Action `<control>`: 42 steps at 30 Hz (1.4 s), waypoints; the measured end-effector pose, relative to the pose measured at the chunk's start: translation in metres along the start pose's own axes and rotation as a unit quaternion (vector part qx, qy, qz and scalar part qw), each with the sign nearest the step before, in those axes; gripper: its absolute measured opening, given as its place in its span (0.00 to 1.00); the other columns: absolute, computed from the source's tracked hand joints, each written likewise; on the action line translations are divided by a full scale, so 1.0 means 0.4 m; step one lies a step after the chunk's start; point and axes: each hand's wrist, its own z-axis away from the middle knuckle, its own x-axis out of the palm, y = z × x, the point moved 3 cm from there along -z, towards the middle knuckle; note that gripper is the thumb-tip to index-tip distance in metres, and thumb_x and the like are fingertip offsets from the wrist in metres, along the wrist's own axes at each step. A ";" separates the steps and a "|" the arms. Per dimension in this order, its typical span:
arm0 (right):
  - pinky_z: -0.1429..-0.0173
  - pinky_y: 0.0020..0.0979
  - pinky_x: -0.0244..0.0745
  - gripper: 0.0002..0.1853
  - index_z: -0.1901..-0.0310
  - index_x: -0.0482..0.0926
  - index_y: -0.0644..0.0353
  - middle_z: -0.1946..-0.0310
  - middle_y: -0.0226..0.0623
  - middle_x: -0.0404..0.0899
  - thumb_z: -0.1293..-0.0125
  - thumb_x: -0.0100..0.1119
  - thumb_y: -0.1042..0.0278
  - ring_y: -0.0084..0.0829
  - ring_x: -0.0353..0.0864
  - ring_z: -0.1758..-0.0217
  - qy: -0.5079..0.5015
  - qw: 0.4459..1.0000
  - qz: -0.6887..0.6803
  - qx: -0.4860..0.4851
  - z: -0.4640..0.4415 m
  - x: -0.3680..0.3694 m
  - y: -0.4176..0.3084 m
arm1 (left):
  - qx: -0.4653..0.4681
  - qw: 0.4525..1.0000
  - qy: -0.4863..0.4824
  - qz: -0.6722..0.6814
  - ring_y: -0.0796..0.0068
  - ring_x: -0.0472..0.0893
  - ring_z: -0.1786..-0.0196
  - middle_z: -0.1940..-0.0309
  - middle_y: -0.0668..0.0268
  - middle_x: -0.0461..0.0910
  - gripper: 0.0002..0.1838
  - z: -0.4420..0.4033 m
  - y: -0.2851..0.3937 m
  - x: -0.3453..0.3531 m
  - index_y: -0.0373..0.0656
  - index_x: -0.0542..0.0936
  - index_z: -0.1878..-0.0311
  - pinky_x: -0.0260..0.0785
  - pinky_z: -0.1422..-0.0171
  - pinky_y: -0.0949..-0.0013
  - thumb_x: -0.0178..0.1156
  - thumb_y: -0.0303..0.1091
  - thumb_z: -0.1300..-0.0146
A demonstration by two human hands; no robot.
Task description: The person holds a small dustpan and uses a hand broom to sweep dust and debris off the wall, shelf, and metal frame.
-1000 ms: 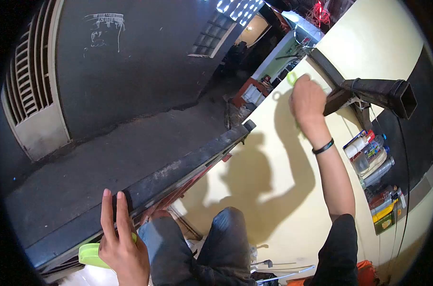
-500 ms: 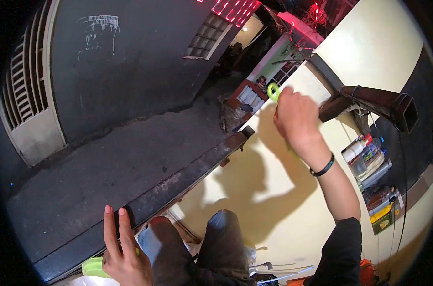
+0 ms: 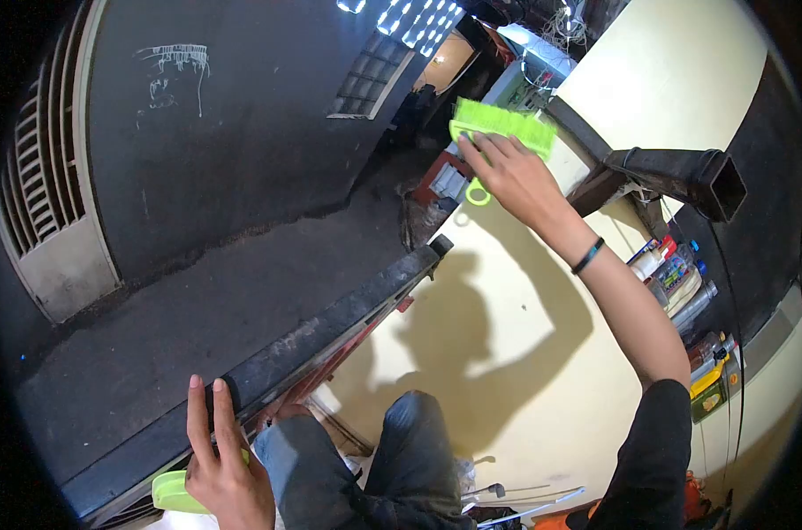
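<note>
Shadow (image 3: 454, 318) darkens the cream wall (image 3: 542, 344) beside grey floor (image 3: 242, 283). By the wall's far edge, the right hand (image 3: 517, 181) curls round a lime-green brush (image 3: 517, 126), bristles upward, ring-ended; the left hand (image 3: 228, 484), two fingers straight, grips a green object (image 3: 173, 491).

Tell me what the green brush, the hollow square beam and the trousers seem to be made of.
Green brush: likely plastic, smooth-bodied, with fine, synthetic-looking bristles in a similar bright colour. Hollow square beam: probably metal, dull and dark, judging by its thin-walled open end. Trousers: apparently denim, matte, with a faded blue knee.
</note>
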 end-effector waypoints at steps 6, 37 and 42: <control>0.59 0.40 0.85 0.14 0.50 0.83 0.62 0.57 0.43 0.88 0.37 0.59 0.71 0.40 0.88 0.54 -0.156 0.975 0.020 0.155 0.073 -0.074 0.044 | -0.017 0.999 -0.026 -0.011 0.46 0.86 0.42 0.25 0.56 0.71 0.37 0.006 -0.018 0.007 0.50 0.74 0.26 0.85 0.55 0.57 0.57 0.13 0.41; 0.63 0.34 0.85 0.24 0.38 0.78 0.60 0.56 0.40 0.82 0.38 0.59 0.73 0.36 0.86 0.54 0.079 0.993 0.042 0.072 -0.001 -0.143 0.083 | -0.007 1.000 -0.013 -0.006 0.49 0.87 0.46 0.26 0.56 0.71 0.34 0.005 -0.016 0.014 0.49 0.74 0.27 0.85 0.57 0.57 0.60 0.17 0.38; 0.46 0.42 0.84 0.27 0.31 0.67 0.71 0.41 0.56 0.73 0.31 0.57 0.77 0.52 0.79 0.44 0.183 0.922 -0.063 0.336 0.042 -0.173 -0.008 | -0.008 1.000 -0.017 -0.008 0.48 0.88 0.49 0.26 0.56 0.71 0.32 0.007 -0.012 0.003 0.48 0.75 0.27 0.85 0.58 0.57 0.59 0.18 0.36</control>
